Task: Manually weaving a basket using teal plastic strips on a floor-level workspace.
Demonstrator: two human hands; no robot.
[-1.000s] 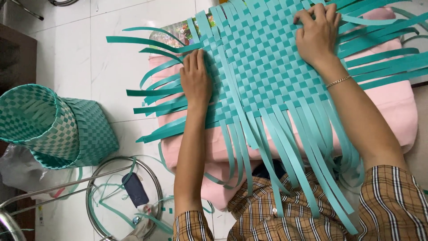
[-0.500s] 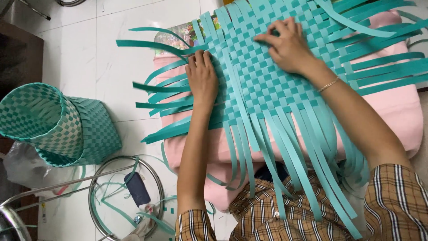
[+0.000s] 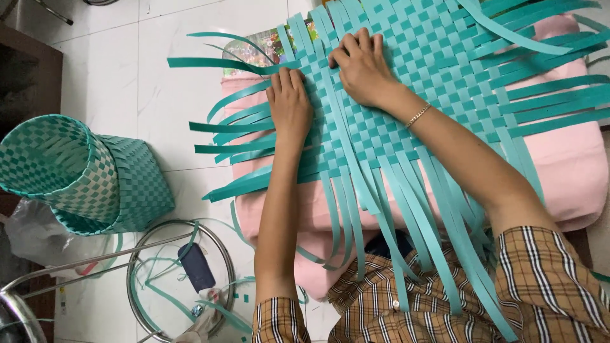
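A flat woven mat of teal plastic strips (image 3: pixel 432 95) lies on a pink cushion (image 3: pixel 565 171), with loose strip ends fanning out on all sides. My left hand (image 3: pixel 289 105) presses flat on the mat's left edge, fingers together and pointing away from me. My right hand (image 3: pixel 361 67) rests just beside it near the far left corner, fingers curled down onto the weave. A thin bracelet (image 3: pixel 417 115) sits on my right wrist. Whether the right fingers pinch a strip cannot be made out.
Two woven teal baskets (image 3: pixel 82 174) lie nested on their side on the white tiled floor at left. A round glass-topped stool with a metal rim (image 3: pixel 181 273) holds a dark phone (image 3: pixel 196 267) and strip scraps. A plastic bag (image 3: pixel 28 232) lies beside it.
My right hand has slid left across the mat from its far right part to just beside my left hand. The view has shifted slightly; my left hand stays on the left edge.
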